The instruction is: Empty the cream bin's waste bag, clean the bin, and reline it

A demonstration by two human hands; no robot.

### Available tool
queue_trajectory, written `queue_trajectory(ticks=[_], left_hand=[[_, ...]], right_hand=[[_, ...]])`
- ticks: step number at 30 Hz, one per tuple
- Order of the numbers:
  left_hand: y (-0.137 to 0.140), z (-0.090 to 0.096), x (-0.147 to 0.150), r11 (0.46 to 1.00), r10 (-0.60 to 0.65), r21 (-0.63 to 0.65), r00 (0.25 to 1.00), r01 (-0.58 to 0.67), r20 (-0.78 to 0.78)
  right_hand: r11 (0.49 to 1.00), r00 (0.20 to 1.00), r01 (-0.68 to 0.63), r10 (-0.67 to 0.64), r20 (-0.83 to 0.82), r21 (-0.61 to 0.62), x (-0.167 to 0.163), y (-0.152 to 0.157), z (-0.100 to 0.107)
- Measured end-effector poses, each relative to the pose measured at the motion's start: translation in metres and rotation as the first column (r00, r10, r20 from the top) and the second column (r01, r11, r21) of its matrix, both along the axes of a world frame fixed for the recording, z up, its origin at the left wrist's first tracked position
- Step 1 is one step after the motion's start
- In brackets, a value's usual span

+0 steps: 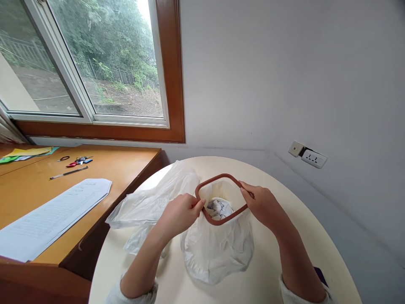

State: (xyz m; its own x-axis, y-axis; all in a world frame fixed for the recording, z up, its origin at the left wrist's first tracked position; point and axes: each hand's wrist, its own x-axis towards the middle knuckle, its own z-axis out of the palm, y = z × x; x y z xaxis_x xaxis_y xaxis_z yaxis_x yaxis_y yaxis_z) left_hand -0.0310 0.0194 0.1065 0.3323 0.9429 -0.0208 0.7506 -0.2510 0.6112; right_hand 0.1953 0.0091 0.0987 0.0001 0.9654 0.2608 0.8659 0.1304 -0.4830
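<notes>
The brown rim (pixel 233 215) was pinched in closed fingers (pixel 190 200), left hand (pixel 177 215) at its left, right hand (pixel 262 204) at its right.

A stack of printed sheets (pixel 57 217) reaches the near edge of the wooden desk (pixel 126 160); beyond it lie a pen (pixel 68 173), keys (pixel 80 161) with red and blue pieces, and a black ring (pixel 65 158), toward the far edge; coloured papers (pixel 31 151) rest by that edge, farther left; above, a brown-framed window (pixel 91 63) shows trees (pixel 110 29) and a fence (pixel 122 77); a socket (pixel 314 158) sits on the wall (pixel 253 84) beside a plate (pixel 296 148).
</notes>
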Motion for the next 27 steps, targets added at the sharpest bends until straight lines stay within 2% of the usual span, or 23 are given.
queue_trajectory(ticks=[6,11,16,22,27], left_hand=[[0.0001,0.0009,0.0009,1.0,0.006,-0.011,1.0,-0.007,-0.03],[-0.001,0.0012,0.0009,1.0,0.008,-0.015,0.999,-0.008,-0.038],[-0.005,0.0045,0.0026,1.0,0.012,-0.006,0.994,-0.013,-0.11],[-0.0058,0.006,0.0045,1.0,0.008,-0.027,0.989,-0.012,-0.145],[-0.003,0.0031,0.0047,1.0,0.004,-0.026,0.988,-0.008,-0.154]], right_hand=[[0.995,1.0,0.0,0.0,-0.005,-0.098,0.0004,0.0017,-0.0015],[0.996,1.0,-0.014,0.015,0.013,-0.09,0.0018,0.0038,-0.0038],[0.99,0.999,-0.014,0.018,0.028,-0.143,0.0029,0.0031,-0.0035],[0.98,0.995,0.047,-0.029,0.093,-0.194,0.0024,0.0034,-0.0028],[0.982,0.991,0.055,-0.031,0.132,-0.181,0.0007,0.003,-0.0021]])
